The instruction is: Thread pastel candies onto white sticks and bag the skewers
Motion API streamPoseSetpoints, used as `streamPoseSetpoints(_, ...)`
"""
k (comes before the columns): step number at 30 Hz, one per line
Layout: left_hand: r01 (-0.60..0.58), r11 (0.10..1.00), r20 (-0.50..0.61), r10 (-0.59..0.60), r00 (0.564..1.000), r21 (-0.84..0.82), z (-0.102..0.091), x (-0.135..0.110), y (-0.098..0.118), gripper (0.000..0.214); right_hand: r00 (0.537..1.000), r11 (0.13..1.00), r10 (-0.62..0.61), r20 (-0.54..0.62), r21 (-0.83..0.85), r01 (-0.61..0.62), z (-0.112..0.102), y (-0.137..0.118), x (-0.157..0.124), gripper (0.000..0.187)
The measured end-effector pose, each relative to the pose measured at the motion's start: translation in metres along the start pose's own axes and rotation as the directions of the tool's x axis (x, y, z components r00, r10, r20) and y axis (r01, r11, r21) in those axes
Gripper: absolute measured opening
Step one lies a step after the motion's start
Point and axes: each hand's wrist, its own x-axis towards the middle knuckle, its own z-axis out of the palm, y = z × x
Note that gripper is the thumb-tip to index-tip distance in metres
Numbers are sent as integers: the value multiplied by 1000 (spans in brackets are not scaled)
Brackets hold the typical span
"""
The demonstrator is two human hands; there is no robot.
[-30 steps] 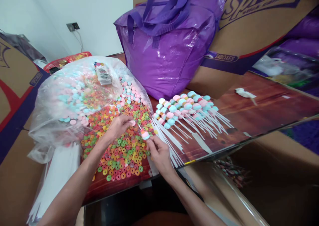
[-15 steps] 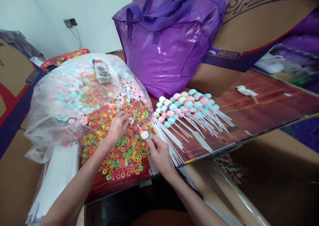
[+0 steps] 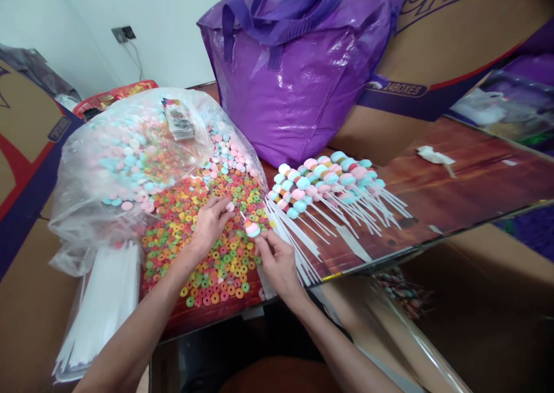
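Observation:
Between the fingertips of my left hand [image 3: 210, 224] is a small round pink candy [image 3: 229, 207]. My right hand [image 3: 277, 260] pinches a candy stick [image 3: 252, 228] threaded with pastel and orange candies, its bare tip pointing up and left toward the pink candy. The two are a short gap apart. Below both hands spreads a pile of ring-shaped candies [image 3: 216, 272] in red, orange, yellow and green. To the right lie rows of finished candy sticks [image 3: 324, 179] with pink, blue and white pieces on white sticks, and loose white sticks [image 3: 294, 240] lie beside them.
A clear plastic bag [image 3: 78, 208] covers pink and blue candies at left, with a small stack of printed packets [image 3: 179, 122] on top. White sticks [image 3: 99, 306] fill a pack at front left. A purple bag [image 3: 294, 87] and a cardboard box [image 3: 476, 47] stand behind.
The camera view has shifted slightly. My left hand still holds the pink candy, and the candy stick in my right hand has tilted slightly, staying close to it.

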Motion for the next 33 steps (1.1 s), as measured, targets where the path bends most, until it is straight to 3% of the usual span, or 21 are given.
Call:
streamPoseSetpoints(5,60,989,45,-67,997,137,2,7,8,20,1000,1000,-9,-5,-11,9,0,1,0,25)
streamPoseSetpoints(7,106,991,31,-109,994,80,2,9,12,21,1000,1000,-13,-4,1,13,0,2,1,24)
streamPoseSetpoints(9,191,975,23,-190,982,-113,0,7,14,22,1000,1000,-17,3,20,17,0,1,1,25)
streamPoseSetpoints(11,301,875,49,-306,951,-379,-1,1,16,25,1000,999,-27,10,22,27,-1,0,1,26)
streamPoseSetpoints(13,375,720,83,-407,910,-584,-3,-7,19,32,999,999,-43,19,-4,43,0,-2,1,27)
streamPoseSetpoints(16,398,572,87,-493,866,-718,-3,-18,24,38,996,995,-71,45,-66,74,0,-6,1,27)
streamPoseSetpoints(19,390,512,72,-534,843,-765,-1,-26,28,41,994,989,-92,53,-110,97,0,-9,1,27)
streamPoseSetpoints(22,370,540,45,-521,852,-756,3,-31,29,38,993,985,-105,47,-129,110,0,-10,0,27)
streamPoseSetpoints(29,287,797,-93,-392,915,-532,3,-41,36,26,989,962,-121,84,-236,137,3,-14,0,27)
streamPoseSetpoints(33,203,895,-151,-282,947,-398,0,-48,42,25,992,965,-97,77,-238,113,5,-17,0,26)
